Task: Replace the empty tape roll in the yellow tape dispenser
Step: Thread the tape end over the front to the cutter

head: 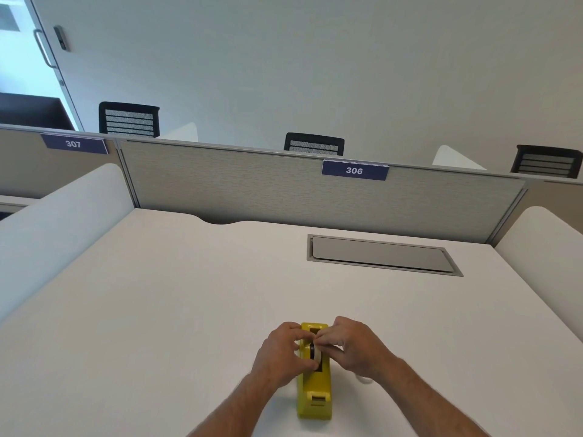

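The yellow tape dispenser [314, 391] stands on the white desk [195, 298], lengthwise toward me, its cutter end nearest. A tape roll [316, 354] with a black core sits in the dispenser's well. My left hand [280, 357] pinches the roll from the left side. My right hand [353, 345] pinches it from the right, fingertips meeting over the well. A small pale ring-like object [363, 379] peeks out on the desk under my right wrist; most of it is hidden.
A grey cable hatch [381, 255] is set into the desk at the back right. A grey partition [284, 184] labelled 306 closes the far edge, and white side dividers [56, 222] flank the desk. Black chairs stand beyond.
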{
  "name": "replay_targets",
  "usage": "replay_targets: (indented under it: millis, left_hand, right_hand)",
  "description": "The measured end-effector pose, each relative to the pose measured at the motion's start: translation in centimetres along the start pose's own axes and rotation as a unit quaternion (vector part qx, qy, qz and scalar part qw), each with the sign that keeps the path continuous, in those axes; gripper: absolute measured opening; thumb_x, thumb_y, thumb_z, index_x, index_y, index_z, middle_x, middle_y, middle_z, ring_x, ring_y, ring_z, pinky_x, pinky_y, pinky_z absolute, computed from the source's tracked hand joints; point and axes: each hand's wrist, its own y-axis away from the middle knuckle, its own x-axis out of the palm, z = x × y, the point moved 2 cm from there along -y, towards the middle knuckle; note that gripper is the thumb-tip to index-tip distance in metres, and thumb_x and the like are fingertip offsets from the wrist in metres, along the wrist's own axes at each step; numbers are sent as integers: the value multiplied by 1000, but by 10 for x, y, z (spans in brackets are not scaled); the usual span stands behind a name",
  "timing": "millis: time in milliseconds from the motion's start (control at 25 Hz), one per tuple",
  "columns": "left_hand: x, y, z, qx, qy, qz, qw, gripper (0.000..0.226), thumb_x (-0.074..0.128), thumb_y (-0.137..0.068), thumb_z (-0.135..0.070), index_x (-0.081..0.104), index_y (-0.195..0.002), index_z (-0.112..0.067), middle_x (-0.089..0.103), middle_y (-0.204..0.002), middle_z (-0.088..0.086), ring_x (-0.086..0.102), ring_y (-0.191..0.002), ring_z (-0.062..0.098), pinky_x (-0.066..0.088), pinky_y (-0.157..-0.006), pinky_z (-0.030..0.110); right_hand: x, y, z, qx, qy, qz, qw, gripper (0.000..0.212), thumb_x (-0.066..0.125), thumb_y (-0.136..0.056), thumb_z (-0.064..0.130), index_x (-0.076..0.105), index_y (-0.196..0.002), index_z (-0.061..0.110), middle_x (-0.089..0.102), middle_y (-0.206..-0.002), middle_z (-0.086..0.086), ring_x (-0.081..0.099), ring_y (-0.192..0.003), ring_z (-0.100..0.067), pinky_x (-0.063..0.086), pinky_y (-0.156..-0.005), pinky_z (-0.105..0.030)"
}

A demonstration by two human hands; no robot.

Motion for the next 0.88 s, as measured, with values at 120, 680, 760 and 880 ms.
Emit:
replay_targets:
  millis: [120, 680, 760, 880]
  left_hand:
    - [0, 0, 0, 0, 2, -1, 1000, 58, 86, -60, -45, 66, -114, -43, 50, -128, -20, 60, -95, 2, 56, -84, 24]
    - [0, 1, -2, -1, -2, 0, 1000, 57, 85, -61, -46, 66, -115, -44, 50, -128, -19, 60, -97, 4, 57, -85, 27]
    - [-1, 1, -2, 0, -4, 0, 1000, 57, 85, -62, -48, 66, -115, -43, 50, -128, -19, 60, -98, 4, 56, -85, 27]
    - [-1, 1, -2, -1, -4, -1, 1000, 58, 85, -60, -47, 67, -115, -43, 51, -128, -19, 61, -97, 4, 57, -85, 27]
  right_hand:
    - [-1, 0, 1, -5, 4, -2, 1000, 15, 63, -95, 27, 75, -104, 26, 76, -100, 13, 53, -78, -14, 50, -62, -32]
    - [-2, 0, 3, 5, -7, -7, 1000, 16, 61, -92, 31, 73, -102, 29, 74, -92, 15, 50, -75, -7, 50, -63, -29]
    - [-2, 0, 3, 10, -12, -4, 1000, 17, 62, -92, 36, 74, -102, 30, 74, -92, 16, 48, -75, -5, 48, -63, -27]
    - [-2, -2, 3, 5, -16, -6, 1000, 14, 64, -93, 31, 76, -99, 28, 75, -92, 15, 52, -75, -11, 50, -63, -33]
